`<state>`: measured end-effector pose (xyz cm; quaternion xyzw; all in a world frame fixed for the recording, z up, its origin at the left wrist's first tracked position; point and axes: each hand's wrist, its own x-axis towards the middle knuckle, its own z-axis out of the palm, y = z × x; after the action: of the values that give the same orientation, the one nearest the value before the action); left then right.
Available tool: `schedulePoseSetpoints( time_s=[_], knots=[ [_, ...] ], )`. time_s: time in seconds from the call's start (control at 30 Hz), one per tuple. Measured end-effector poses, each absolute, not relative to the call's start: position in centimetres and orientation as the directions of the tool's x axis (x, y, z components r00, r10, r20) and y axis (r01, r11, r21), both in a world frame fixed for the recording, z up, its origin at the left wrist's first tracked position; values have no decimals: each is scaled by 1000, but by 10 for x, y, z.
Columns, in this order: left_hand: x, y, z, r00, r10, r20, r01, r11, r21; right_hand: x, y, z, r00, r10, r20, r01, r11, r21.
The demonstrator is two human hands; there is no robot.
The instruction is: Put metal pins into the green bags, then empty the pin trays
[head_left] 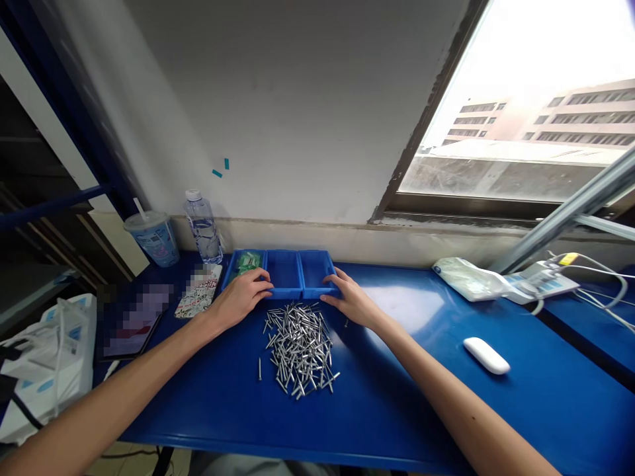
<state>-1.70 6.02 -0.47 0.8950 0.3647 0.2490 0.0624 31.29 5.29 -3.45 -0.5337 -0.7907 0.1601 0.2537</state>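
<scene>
Three blue bins stand side by side against the wall. Small green packets lie in the left bin; the middle bin and right bin show bare floors. My left hand grips the front rim where the left and middle bins meet, its fingers curled over. At the right bin's front right corner, my right hand has fingers inside and thumb in front, pinching the wall. Just before the bins lies a pile of thin silver, rivet-like fasteners. One loose fastener lies left of the pile.
A lidded cup, a water bottle, a patterned packet and a phone stand or lie at left. To the right are a white case, a plastic pouch and a power strip with cables.
</scene>
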Motion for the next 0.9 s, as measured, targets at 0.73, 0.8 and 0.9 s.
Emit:
schedulePoseSetpoints(
  time_s=[0.73,0.8,0.9],
  knots=[
    [-26,1,-2,654,591,471,575,-794,197,330,-30,-28,-130,954,271,835,252,-489],
    [-23,-19,-13,719,566,403,521,-823,226,326,-60,-27,-240,946,218,856,312,-413],
    [-17,-38,-30,776,557,295,508,-830,232,311,-97,-31,-401,907,125,863,420,-282]
  ],
)
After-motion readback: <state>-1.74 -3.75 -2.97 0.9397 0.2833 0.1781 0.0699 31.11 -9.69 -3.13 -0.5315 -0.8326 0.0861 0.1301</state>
